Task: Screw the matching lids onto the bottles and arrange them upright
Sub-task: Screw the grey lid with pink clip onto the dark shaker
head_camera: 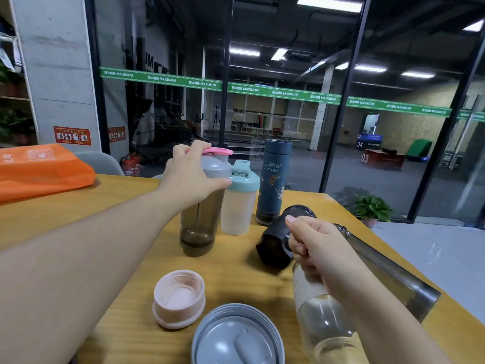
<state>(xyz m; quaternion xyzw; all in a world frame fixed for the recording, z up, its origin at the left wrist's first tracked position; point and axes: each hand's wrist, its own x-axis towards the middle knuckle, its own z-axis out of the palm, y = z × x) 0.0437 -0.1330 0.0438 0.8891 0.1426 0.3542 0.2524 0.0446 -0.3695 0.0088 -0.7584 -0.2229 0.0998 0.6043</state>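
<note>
A dark smoky shaker bottle stood upright near the middle of the desk, its grey lid with a pink flip cap gripped from above by the left hand, fingers and thumb curled round the lid's rim. The bottle looked like thin, stiff plastic, empty and light, so it would likely tip or spin on the desk unless the body was steadied while the lid was turned; the ribbed lid edge offered the best purchase. Just beside it, touching or nearly so, stood a frosted bottle already wearing a pale blue lid, and next to that a tall blue flask, capped and upright.

Nearer the camera, the right hand pinched the loop of a black lid, which hung tilted just above the desk. Beneath that wrist lay a clear bottle on its side, and beside it a long smoky bottle, also lying down, its end close to the desk's right edge. Both looked smooth and apt to roll. A pink lid and a larger grey lid rested upside down at the front. An orange bag lay at the far left corner.
</note>
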